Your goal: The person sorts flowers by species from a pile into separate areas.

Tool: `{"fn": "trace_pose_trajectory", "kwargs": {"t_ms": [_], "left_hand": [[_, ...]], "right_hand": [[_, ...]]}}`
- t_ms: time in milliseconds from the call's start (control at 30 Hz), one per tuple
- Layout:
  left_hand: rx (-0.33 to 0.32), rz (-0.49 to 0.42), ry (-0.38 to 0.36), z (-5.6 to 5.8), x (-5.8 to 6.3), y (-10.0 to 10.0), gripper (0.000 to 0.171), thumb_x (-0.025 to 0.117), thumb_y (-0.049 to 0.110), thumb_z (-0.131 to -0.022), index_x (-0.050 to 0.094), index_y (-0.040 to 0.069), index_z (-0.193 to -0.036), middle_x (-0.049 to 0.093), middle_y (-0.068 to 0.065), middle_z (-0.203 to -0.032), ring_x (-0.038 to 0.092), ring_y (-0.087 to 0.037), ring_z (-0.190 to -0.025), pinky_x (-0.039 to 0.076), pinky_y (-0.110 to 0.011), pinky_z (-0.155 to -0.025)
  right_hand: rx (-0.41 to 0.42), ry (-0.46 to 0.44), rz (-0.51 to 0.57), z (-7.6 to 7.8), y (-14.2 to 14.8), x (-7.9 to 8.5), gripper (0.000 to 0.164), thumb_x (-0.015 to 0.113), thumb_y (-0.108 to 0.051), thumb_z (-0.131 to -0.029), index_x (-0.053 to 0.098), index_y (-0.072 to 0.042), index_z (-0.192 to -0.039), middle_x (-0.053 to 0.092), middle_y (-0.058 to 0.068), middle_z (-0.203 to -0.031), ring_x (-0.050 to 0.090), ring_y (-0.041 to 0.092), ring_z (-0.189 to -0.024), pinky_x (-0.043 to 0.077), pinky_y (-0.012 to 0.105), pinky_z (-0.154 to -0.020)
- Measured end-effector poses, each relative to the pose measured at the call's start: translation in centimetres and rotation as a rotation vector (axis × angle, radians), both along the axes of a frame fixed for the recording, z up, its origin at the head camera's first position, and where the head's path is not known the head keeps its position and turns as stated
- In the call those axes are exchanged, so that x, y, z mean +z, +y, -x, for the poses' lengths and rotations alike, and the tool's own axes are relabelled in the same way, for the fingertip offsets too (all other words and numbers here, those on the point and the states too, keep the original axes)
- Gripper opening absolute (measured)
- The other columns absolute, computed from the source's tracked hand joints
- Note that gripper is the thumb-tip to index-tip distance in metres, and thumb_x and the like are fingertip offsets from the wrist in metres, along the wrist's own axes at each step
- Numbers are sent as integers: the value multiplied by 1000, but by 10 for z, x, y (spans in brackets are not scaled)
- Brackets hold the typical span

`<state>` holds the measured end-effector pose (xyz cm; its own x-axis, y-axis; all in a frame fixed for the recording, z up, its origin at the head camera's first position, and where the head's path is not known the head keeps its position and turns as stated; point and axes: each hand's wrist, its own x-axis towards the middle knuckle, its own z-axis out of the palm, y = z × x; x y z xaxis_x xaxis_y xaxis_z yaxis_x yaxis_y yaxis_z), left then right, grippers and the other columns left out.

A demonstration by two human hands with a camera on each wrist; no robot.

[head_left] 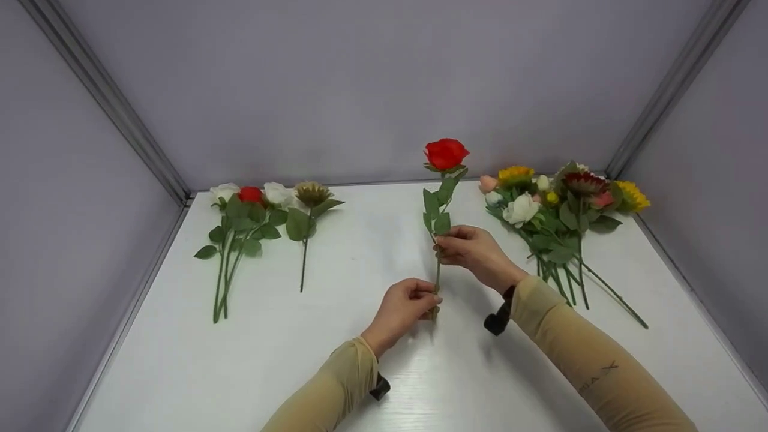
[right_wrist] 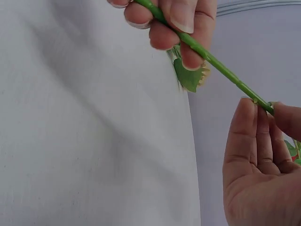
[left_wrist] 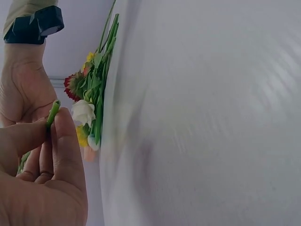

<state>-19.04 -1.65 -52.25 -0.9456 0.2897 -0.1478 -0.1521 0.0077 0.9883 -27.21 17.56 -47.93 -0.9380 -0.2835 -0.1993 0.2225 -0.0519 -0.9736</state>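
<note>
Left hand (head_left: 403, 309), nearest, is pinching the red rose (head_left: 443, 224) by the stem (head_left: 437, 273), close to its bottom end. Right hand (head_left: 475, 253), farther out, is pinching the same stem higher up, just below the leaves (head_left: 431, 204), so it is sitting nearer the bloom (head_left: 446, 154). Rose is hanging above the white table (head_left: 270, 360), long axis tilting, bloom end up and away from the person. Beyond, white-and-red bunch (head_left: 240, 222) and single brownish flower (head_left: 312, 195) are lying left; mixed pile (head_left: 561, 231) is lying right.
</note>
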Motion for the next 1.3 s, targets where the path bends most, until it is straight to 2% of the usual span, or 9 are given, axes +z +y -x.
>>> {"fn": "trace_pose_trajectory", "kwargs": {"t_ms": [167,533,667,800,933,1033,1167,1300], "left_hand": [[-3,63,11,1,-2,-3,29,73,10,-94,68,-6,-118,71,-8,-96,71,-19,-84,61,-34,-74],[62,254,132,9,0,-26,27,73,15,-96,71,-1,-118,70,-2,-93,70,-19,-83,60,-31,-70],[70,336,148,10,4,-44,24,72,17,-97,72,1,-116,70,-1,-92,69,-18,-82,59,-32,-70],[103,428,147,14,10,-73,21,71,16,-98,73,4,-114,70,-2,-94,68,-16,-81,57,-32,-71],[192,525,136,20,17,-117,21,71,15,-98,74,4,-115,71,-4,-96,67,-16,-82,57,-32,-71],[264,617,143,23,22,-160,24,69,15,-99,73,2,-118,71,-7,-99,68,-18,-85,56,-33,-73],[331,769,152,26,30,-222,28,64,17,-102,70,1,-124,72,-13,-106,69,-23,-91,55,-36,-74],[394,911,152,23,33,-275,29,60,16,-104,69,-1,-125,71,-20,-113,68,-31,-95,54,-44,-79]], "right_hand": [[-23,11,-14,-1,-2,0,27,75,-12,-95,63,6,-112,69,15,-102,70,25,-91,60,39,-85],[-74,19,-53,-3,-34,-9,26,74,-8,-94,64,7,-112,69,19,-102,71,25,-89,61,39,-82],[-70,35,-65,-5,-51,-11,28,73,-9,-95,65,6,-117,68,19,-106,71,27,-92,61,39,-82],[-5,100,-132,-9,-66,-14,30,67,-14,-100,66,2,-125,67,22,-114,69,38,-103,60,39,-87],[102,271,-333,-19,-79,-13,32,62,-25,-104,66,-6,-130,69,15,-118,67,32,-108,56,40,-92],[199,460,-580,-27,-91,-8,42,59,-36,-105,61,-11,-139,65,6,-130,61,21,-119,51,40,-101],[345,720,-857,-34,-111,-2,57,55,-44,-106,48,-12,-152,50,6,-152,43,24,-143,37,40,-116],[433,933,-1052,-36,-132,1,64,50,-48,-107,38,-13,-159,36,10,-163,27,28,-152,21,41,-124]]}}
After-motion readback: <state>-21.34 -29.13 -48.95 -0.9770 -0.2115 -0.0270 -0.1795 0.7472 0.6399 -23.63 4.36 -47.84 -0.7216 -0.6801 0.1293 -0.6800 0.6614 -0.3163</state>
